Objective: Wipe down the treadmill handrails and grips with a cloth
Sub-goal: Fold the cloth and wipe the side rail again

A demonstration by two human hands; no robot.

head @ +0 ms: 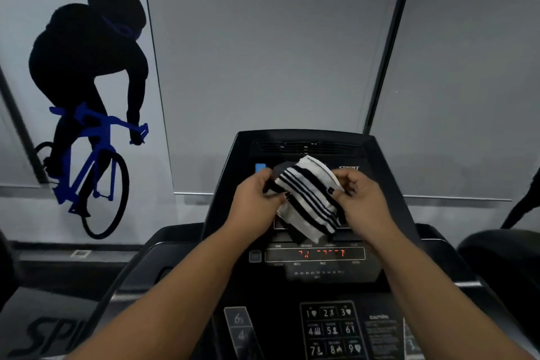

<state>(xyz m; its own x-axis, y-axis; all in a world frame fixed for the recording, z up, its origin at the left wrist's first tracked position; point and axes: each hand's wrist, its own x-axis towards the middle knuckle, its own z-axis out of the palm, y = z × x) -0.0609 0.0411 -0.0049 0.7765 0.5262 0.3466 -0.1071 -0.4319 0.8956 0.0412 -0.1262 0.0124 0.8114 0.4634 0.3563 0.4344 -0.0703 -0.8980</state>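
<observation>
- The left rail runs dark down the left side of the treadmill, well apart from both hands and with nothing on it; it is judged not yet being wiped here.
- The left hand is raised over the console, its fingers curled shut and pinching the cloth's left edge. That grip looks meant to steady one side while the cloth is folded or bunched into a pad.
- The cloth, white with dark stripes, hangs between the two hands in the air above the console's lit readout, partly folded, touching neither rail.
- The right hand mirrors the left: fingers closed on the cloth's upper right edge, thumb pressed over the fabric.
- The right rail shows only as a pale strip at the right, bare and well apart from the hands.
</observation>
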